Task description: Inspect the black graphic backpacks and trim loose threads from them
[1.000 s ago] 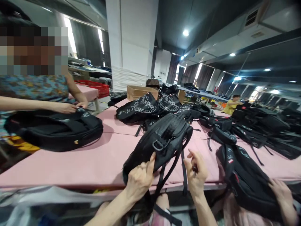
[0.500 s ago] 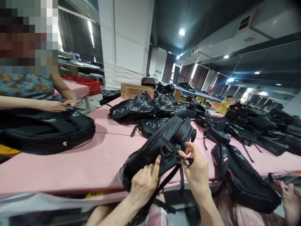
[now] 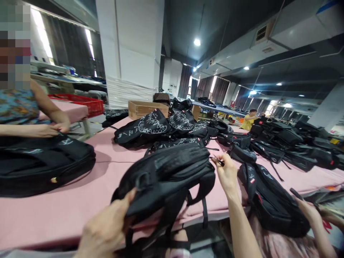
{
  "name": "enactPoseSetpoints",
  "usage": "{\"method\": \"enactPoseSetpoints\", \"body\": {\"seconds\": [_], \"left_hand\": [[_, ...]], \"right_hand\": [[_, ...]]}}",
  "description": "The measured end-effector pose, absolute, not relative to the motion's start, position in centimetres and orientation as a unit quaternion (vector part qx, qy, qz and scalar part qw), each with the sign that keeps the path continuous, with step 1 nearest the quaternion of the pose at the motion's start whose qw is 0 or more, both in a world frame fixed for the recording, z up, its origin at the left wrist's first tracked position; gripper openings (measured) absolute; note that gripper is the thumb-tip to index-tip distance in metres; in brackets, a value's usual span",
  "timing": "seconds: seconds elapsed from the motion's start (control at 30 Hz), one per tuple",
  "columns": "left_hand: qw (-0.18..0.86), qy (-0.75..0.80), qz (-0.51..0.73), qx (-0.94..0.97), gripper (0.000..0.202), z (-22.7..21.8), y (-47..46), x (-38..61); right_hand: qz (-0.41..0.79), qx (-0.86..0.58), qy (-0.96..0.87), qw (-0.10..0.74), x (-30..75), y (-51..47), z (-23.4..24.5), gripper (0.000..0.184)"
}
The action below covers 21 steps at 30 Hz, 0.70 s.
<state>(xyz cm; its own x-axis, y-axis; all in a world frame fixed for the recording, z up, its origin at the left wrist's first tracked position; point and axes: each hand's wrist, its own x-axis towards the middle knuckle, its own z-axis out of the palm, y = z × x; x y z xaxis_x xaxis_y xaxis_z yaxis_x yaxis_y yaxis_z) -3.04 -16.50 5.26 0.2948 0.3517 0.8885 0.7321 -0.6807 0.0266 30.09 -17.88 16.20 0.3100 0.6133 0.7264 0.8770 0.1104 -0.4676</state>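
Note:
A black backpack (image 3: 172, 172) lies at the near edge of the pink table (image 3: 80, 193), its straps hanging over the edge. My left hand (image 3: 107, 229) grips the backpack's lower left end, fingers closed on the fabric. My right hand (image 3: 227, 173) is at the backpack's upper right corner, fingers pinched on a small dark tool (image 3: 218, 161) whose kind I cannot make out.
A person on the left handles another black backpack (image 3: 45, 161). A second person's hand (image 3: 309, 211) at lower right touches a black backpack (image 3: 268, 197). Several backpacks (image 3: 172, 125) are piled mid-table beside a cardboard box (image 3: 143, 107). A red crate (image 3: 86, 104) sits behind.
The backpack has been turned and drawn closer, lying broader in front of me. My left hand slid down to its lower left end; my right hand moved up to its far right corner.

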Motion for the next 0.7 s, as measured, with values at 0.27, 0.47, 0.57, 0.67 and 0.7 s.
{"method": "enactPoseSetpoints", "body": {"seconds": [0.27, 0.47, 0.57, 0.67, 0.7], "left_hand": [[0.193, -0.369, -0.531, -0.738, 0.055, 14.2, -16.3, -5.6], [0.349, -0.325, -0.395, -0.785, 0.034, 15.6, -16.6, 0.9], [0.338, -0.317, -0.411, -0.785, 0.031, 15.0, -16.4, 2.1], [0.305, -0.277, -0.431, -0.803, 0.027, 14.9, -16.9, 2.8], [0.299, -0.267, -0.437, -0.805, 0.026, 14.9, -17.0, 2.8]], "right_hand": [[-0.010, -0.513, -0.659, 0.550, 21.1, -17.1, 15.8, 0.013], [-0.037, -0.494, -0.665, 0.559, 20.8, -17.0, 15.9, 0.015], [-0.122, -0.524, -0.671, 0.511, 20.8, -17.8, 16.3, 0.015], [-0.202, -0.567, -0.648, 0.466, 20.0, -18.1, 17.3, 0.016], [-0.196, -0.570, -0.648, 0.466, 19.9, -18.0, 17.7, 0.016]]}}
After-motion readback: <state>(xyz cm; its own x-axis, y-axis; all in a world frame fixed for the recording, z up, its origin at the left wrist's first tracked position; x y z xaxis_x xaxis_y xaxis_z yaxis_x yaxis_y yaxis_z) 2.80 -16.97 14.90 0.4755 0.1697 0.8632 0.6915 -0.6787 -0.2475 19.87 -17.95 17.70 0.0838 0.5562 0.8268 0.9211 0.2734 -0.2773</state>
